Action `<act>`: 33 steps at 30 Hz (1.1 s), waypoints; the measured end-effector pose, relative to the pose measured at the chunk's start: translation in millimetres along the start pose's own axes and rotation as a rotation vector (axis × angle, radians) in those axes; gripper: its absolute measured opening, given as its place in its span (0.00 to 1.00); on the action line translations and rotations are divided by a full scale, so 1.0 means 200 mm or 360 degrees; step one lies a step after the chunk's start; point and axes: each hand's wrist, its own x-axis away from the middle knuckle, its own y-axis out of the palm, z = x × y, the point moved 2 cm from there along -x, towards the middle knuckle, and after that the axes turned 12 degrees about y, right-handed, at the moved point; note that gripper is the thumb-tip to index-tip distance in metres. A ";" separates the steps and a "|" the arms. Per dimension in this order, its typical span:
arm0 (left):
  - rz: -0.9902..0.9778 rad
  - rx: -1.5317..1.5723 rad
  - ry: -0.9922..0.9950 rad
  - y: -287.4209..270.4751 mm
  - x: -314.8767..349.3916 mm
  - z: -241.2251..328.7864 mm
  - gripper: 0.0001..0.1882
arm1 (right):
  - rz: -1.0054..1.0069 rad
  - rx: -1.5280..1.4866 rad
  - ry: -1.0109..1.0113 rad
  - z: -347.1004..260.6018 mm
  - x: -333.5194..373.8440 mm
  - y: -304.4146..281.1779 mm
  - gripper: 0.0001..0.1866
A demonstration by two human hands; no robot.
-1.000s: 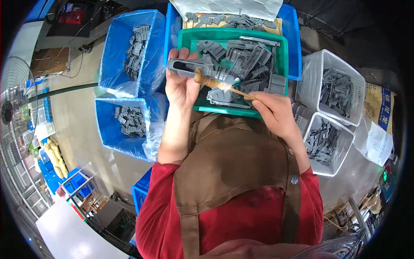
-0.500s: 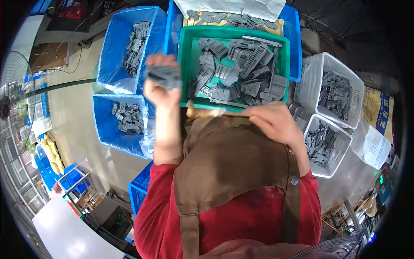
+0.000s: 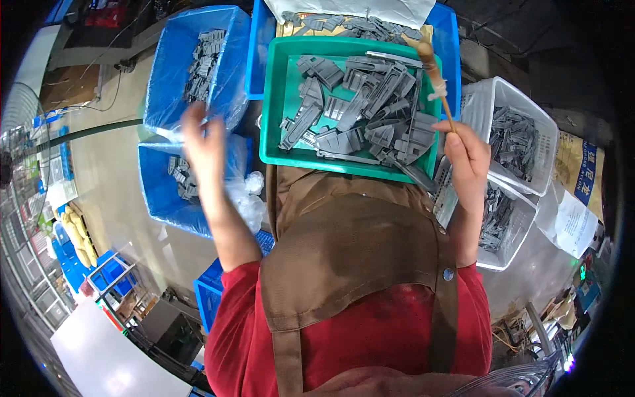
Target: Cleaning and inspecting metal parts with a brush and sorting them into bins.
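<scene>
My left hand (image 3: 204,142) hangs over the blue bins at the left, blurred, its fingers apart and nothing visible in them. Below it, grey plastic parts (image 3: 184,180) lie in the near blue bin (image 3: 151,192). At the right, my right hand (image 3: 468,153) pinches the thin end of a wooden stick (image 3: 430,66). The stick points up and away, with a thicker tan head and a whitish wrapping partway along. It crosses the right edge of a green tray (image 3: 266,132), which holds a heap of larger grey plastic parts (image 3: 360,109).
A far blue bin (image 3: 162,79) lined with clear film holds small grey parts. White baskets (image 3: 542,142) of grey parts stand at the right. Behind the green tray, a blue crate (image 3: 451,40) carries more parts under a white sheet (image 3: 370,8). Crumpled film (image 3: 251,205) hangs by the near bin.
My left hand has moved left and no longer holds the grey plastic part. My right hand has swung the stick from lying across my lap to pointing up at the tray's right.
</scene>
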 end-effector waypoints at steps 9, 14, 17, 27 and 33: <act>-0.0960 -0.0015 -0.0107 0.71 -0.06 0.21 0.24 | 0.0012 -0.0004 -0.0019 0.03 0.04 0.00 0.12; -0.0775 0.1167 -0.0351 0.55 0.00 0.31 0.19 | 0.0087 0.0070 -0.0044 0.03 0.02 0.00 0.11; -0.0600 0.1687 -0.0560 0.42 0.01 0.43 0.20 | 0.0006 0.0263 -0.0094 -0.02 -0.01 0.03 0.10; -0.0714 0.1444 -0.0118 0.34 0.04 0.44 0.32 | -0.0469 0.0368 -0.0390 -0.08 -0.05 0.24 0.07; -0.0952 0.1790 -0.0157 0.29 0.03 0.51 0.46 | -0.0350 0.0295 -0.0227 -0.15 -0.07 0.21 0.08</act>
